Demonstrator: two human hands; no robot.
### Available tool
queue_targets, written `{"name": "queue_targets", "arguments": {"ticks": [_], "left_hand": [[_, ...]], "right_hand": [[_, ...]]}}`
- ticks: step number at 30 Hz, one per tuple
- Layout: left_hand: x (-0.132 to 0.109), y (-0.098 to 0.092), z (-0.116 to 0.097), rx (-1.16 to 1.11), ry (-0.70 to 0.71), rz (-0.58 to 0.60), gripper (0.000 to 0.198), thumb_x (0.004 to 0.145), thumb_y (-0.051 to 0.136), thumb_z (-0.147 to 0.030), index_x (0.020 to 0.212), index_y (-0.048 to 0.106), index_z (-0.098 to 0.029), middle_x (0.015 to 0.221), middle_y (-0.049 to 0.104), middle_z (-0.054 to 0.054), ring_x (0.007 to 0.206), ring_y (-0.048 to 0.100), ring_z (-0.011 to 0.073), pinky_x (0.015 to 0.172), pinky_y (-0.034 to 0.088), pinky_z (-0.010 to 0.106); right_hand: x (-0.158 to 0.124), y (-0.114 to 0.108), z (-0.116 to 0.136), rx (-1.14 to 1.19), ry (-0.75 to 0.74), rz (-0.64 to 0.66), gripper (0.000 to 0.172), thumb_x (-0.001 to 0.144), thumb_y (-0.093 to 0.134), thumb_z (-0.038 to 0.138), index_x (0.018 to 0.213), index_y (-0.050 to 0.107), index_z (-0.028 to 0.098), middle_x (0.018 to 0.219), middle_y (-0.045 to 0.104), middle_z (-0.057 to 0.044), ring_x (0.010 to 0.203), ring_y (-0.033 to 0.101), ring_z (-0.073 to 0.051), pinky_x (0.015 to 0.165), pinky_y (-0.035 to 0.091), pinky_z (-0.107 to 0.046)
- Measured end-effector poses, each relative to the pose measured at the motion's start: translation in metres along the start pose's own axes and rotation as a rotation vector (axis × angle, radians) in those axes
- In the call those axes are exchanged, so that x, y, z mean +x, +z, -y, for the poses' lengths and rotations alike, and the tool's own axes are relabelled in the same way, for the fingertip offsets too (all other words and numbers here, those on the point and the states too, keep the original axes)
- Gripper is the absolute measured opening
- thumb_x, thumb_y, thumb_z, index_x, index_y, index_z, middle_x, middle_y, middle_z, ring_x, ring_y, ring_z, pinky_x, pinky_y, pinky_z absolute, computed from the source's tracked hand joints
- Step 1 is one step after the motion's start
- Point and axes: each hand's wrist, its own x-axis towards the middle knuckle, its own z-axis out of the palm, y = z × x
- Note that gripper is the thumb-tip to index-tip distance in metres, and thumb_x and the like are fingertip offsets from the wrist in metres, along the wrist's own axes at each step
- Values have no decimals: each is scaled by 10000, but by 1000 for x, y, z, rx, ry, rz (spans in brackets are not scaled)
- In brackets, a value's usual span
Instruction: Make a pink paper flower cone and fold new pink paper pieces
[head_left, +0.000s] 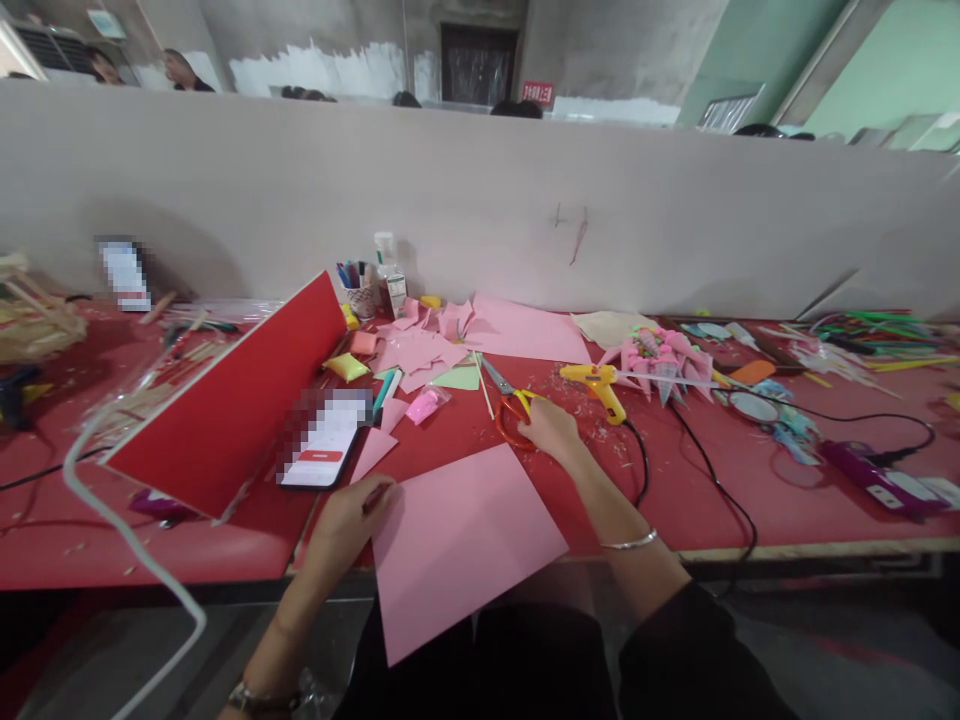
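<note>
My left hand [352, 518] pinches the upper left edge of a pink paper sheet [465, 545], which extends over the table's front edge above my lap. On the table beyond the sheet, my right hand [551, 430] is at the orange and yellow handles of a pair of scissors [514, 405], its fingers closed around one of them. The scissor blades point away and to the left. Right of that hand lies a yellow hot glue gun [596, 385] with a black cord. Pink paper scraps [420, 350] and a larger pink sheet [525, 328] lie behind the scissors.
A red board [240, 400] leans on the left, beside a phone [326, 450]. A pen cup [360, 295] and a bottle [390, 275] stand near the grey partition [465, 190]. A pink paper flower piece [660, 365] and a purple device [881, 478] with cords are at right.
</note>
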Motion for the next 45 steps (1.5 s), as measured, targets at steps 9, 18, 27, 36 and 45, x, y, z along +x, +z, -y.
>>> {"name": "queue_targets", "arguments": {"ticks": [9,18,27,36,45], "left_hand": [[-1,-1,-2,-49,29,12,265,692,378,-376,661,571,-196,654,659,23,607,598,169,556,443,212],[1,4,6,-88,21,25,274,701,373,-380,664,562,-185,665,656,39,614,595,177,566,437,227],[-1,1,6,-163,46,9,235,677,419,-363,619,557,-182,573,611,3,559,563,154,510,428,201],[-2,0,2,-217,15,-19,209,647,440,-355,639,567,-189,608,648,15,575,584,164,535,449,220],[4,4,8,-310,-116,-116,259,606,474,-358,786,540,-183,630,635,15,621,605,181,590,469,264]], "right_hand": [[-6,-7,-8,46,-25,-63,274,700,473,244,956,537,168,910,638,-98,832,599,-236,592,414,-279],[38,-24,31,72,-254,-63,326,723,502,279,1035,500,185,963,625,-61,887,578,-232,625,403,-257],[93,-14,77,48,-410,4,301,817,471,312,1075,485,159,1066,528,-64,915,537,-174,763,450,-369],[87,-8,81,154,-483,10,289,836,434,274,1089,478,140,1118,496,-93,991,500,-186,805,421,-343],[-30,-22,32,182,-957,373,642,615,654,321,1194,430,158,1204,459,-119,1101,428,-212,902,355,-309]]}}
